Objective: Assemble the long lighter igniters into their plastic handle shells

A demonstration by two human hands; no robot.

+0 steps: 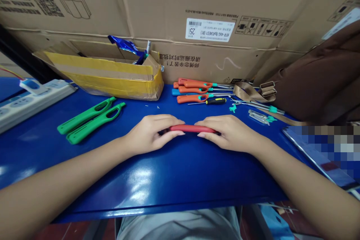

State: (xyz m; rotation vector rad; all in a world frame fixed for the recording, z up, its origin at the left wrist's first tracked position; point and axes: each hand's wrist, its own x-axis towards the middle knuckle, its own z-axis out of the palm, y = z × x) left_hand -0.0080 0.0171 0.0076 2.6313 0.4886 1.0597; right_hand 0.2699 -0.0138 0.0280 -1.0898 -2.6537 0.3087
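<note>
A red plastic lighter handle (192, 128) lies level between my hands, just above or on the blue table; which of these I cannot tell. My left hand (153, 133) grips its left end between thumb and fingers. At the other end my right hand (229, 133) pinches it the same way, so both ends are hidden. Behind my hands several long-necked gas lighters (194, 98) with orange, red and blue handles lie in a pile, next to a black and yellow screwdriver (216, 101). Two green lighter handle shells (94, 122) rest to the left of my left hand.
A yellow-taped cardboard box (112, 78) holding a blue packet (126, 47) stands at the back left. At the left edge is a white power strip (36, 99). Metal lighter tubes (258, 105), small teal parts (233, 108), a phone-like screen (317, 157) and brown cloth (315, 71) occupy the right.
</note>
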